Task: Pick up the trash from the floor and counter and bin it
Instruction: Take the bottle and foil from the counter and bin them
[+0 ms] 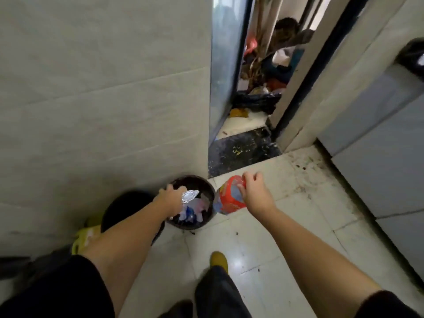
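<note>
A small round dark bin [207, 187] stands on the floor against the tiled wall, holding plastic wrappers and paper. My left hand [171, 196] is over the bin's left rim, closed on a crumpled piece of silver foil [190, 195] that sits above the trash. My right hand [251, 190] pinches the top edge of a red and blue plastic bag [229, 200], which hangs just to the right of the bin, touching its side.
A second, larger black bin [128, 207] stands left of the small one, with a yellow item [86, 237] beside it. Ahead, a doorway [252, 99] opens onto a cluttered, dirty floor. Grey cabinets [378, 145] line the right side. My yellow shoe [219, 259] rests on the white tiles.
</note>
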A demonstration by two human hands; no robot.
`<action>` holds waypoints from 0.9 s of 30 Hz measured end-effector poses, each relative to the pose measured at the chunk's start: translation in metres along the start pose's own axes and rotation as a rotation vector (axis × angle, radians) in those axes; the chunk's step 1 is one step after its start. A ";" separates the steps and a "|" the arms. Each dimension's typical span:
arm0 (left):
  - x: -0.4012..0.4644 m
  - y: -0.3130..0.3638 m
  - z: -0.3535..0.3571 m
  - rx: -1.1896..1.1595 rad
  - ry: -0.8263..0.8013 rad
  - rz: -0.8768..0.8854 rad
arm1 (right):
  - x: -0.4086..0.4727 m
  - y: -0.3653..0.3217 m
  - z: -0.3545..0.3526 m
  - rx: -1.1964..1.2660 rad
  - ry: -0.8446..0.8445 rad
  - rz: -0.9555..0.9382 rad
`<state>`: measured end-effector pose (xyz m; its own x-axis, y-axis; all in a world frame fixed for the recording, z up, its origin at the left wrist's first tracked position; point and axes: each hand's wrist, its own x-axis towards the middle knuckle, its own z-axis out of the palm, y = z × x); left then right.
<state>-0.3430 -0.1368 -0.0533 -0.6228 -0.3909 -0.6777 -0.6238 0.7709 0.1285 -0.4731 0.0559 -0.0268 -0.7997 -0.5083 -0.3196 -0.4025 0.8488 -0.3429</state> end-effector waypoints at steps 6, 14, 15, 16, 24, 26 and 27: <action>0.089 -0.011 0.063 -0.149 -0.014 -0.098 | 0.077 0.014 0.076 0.053 -0.146 -0.031; 0.253 -0.015 0.221 -0.182 -0.081 -0.111 | 0.141 0.073 0.241 0.324 -0.104 0.043; 0.270 -0.016 0.240 -0.184 -0.081 -0.120 | 0.145 0.080 0.259 0.342 -0.099 0.041; 0.287 -0.016 0.257 -0.180 -0.070 -0.131 | 0.148 0.086 0.275 0.356 -0.089 0.039; 0.341 -0.028 0.332 -0.250 -0.112 -0.130 | 0.166 0.109 0.335 0.370 -0.019 -0.003; 0.329 -0.037 0.325 -0.260 -0.055 -0.107 | 0.170 0.097 0.326 0.355 -0.014 -0.012; 0.321 -0.043 0.320 -0.245 -0.008 -0.096 | 0.171 0.088 0.320 0.356 -0.017 -0.015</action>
<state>-0.3651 -0.1345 -0.5075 -0.5517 -0.4520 -0.7009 -0.7766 0.5849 0.2341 -0.5024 -0.0024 -0.3942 -0.7860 -0.5253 -0.3259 -0.2315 0.7389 -0.6328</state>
